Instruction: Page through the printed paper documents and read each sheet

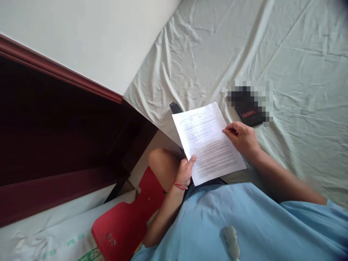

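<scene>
A printed sheet of paper (pixel 210 145), white and covered in small lines of text, is held over my lap. My left hand (pixel 186 169) grips its lower left edge, thumb on top and the other fingers hidden underneath. At the sheet's right edge, my right hand (pixel 243 139) pinches with thumb and forefinger; the other fingers are curled. Just beyond the right hand lies a dark flat object (pixel 248 112) with a red patch, partly blurred out. A small black object (pixel 175 107) shows behind the sheet's upper left corner.
A wrinkled pale sheet (pixel 299 72) spreads over the surface ahead and to the right. On the left stand a white wall (pixel 81 40) and a dark red wooden piece of furniture (pixel 54 119). A red plastic chair or stool (pixel 125 224) and white bags (pixel 54 224) are at lower left.
</scene>
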`<state>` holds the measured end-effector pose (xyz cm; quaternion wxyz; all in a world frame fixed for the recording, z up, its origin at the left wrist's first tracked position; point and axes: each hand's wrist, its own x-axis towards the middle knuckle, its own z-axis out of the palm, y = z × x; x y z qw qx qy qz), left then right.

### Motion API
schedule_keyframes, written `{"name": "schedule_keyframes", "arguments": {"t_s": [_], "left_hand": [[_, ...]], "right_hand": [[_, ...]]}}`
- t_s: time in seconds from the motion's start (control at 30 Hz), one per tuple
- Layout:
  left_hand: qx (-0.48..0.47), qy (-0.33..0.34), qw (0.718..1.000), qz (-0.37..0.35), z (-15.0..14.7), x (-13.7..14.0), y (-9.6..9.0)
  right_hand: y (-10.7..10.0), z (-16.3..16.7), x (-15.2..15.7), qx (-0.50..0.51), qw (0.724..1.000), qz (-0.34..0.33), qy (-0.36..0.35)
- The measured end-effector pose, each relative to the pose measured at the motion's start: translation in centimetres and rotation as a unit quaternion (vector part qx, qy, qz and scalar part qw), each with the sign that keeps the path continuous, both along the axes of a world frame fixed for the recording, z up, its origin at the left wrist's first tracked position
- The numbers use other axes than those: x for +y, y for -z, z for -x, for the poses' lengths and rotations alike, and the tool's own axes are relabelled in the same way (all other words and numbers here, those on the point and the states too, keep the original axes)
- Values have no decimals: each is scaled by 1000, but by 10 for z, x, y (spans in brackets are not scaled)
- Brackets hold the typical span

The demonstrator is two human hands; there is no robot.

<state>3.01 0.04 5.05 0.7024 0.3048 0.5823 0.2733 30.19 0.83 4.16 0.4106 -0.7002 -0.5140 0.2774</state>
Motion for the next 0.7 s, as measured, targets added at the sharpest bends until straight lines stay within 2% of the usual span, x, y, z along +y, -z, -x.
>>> {"name": "schedule_keyframes", "arguments": {"t_s": [0.13, 0.23, 0.47, 0.7], "left_hand": [[5, -5, 1000, -7, -1, -3, 2], [6, -13, 1000, -23, 0, -6, 0], [7, -22, 999, -48, 3, -13, -4], [7, -32, 998, -55, 1, -18, 4]], "right_hand": [[1, 2, -2, -87, 996, -11, 25], [4, 3, -2, -121, 992, 6, 44], [6, -4, 1, -8, 999, 26, 39], [7, -4, 3, 3, 998, 6, 67]]}}
